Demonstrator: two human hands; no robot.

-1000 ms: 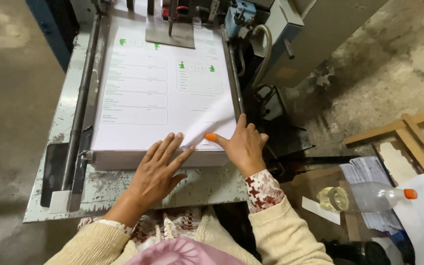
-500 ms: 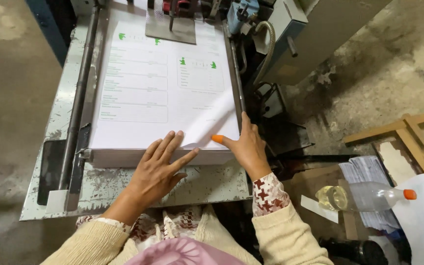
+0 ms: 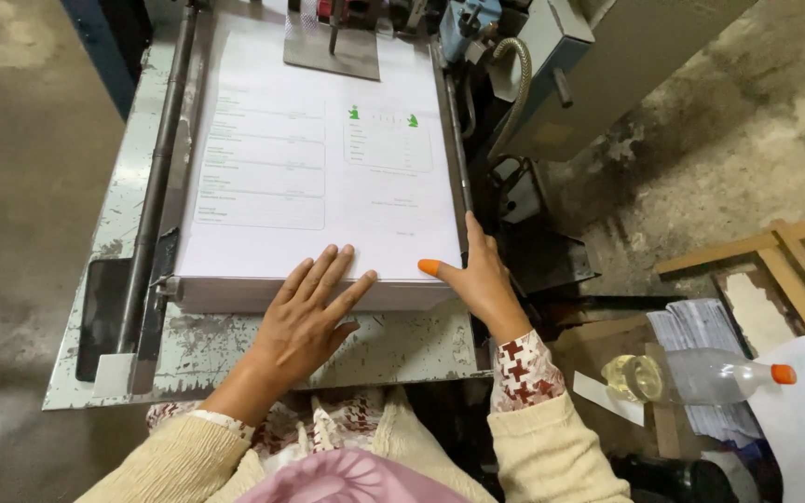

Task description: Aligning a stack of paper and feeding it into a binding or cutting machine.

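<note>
A thick stack of white printed sheets (image 3: 319, 177) with pale form boxes and small green marks lies on a worn metal machine table (image 3: 393, 349). My left hand (image 3: 309, 312) rests flat on the stack's near edge, fingers spread over the top sheet. My right hand (image 3: 477, 275) presses against the stack's near right corner, its thumb wearing an orange fingertip cover and lying on the top sheet. All sheets lie flat. Neither hand holds anything.
A metal clamp plate (image 3: 333, 47) sits on the stack's far end, with machine parts (image 3: 524, 84) behind it to the right. A guide rail (image 3: 156, 196) runs along the left. A plastic bottle (image 3: 691, 377), paper bundles and wooden frames (image 3: 775, 256) lie on the floor at right.
The near right corner of the top sheets, lifted and curled by my right hand, now lies flat. My right hand has shifted to the stack's corner; my left hand stayed put.
</note>
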